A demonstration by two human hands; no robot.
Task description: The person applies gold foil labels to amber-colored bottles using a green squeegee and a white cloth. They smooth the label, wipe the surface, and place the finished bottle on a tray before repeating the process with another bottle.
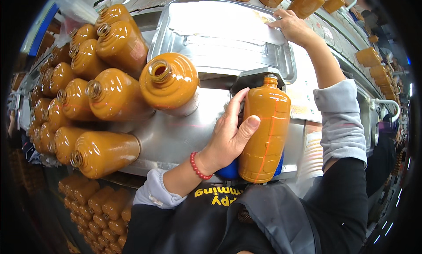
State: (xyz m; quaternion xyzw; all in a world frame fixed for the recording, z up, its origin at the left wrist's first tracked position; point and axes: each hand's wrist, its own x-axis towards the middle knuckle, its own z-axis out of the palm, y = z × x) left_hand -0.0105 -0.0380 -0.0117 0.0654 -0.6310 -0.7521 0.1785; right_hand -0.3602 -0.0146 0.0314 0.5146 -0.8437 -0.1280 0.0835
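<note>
My left hand holds the left side of a glossy brown-glazed bottle, its thumb on the front and fingers behind. This bottle leans back with its neck against a dark angular rest; blue padding shows beneath it. Thin red light lines cross the glaze, which has raised block shapes. My right hand reaches to the far right corner of a shallow metal tray. Its fingertips touch a bright white sheet there, near a small yellowish print. Whether they pinch the sheet is unclear.
Another brown bottle stands upright left of the rest. Several more bottles crowd the metal table at left. Printed sheets lie right of the tray. Beyond runs a slatted conveyor carrying bottles. Stacked bottles fill the lower left.
</note>
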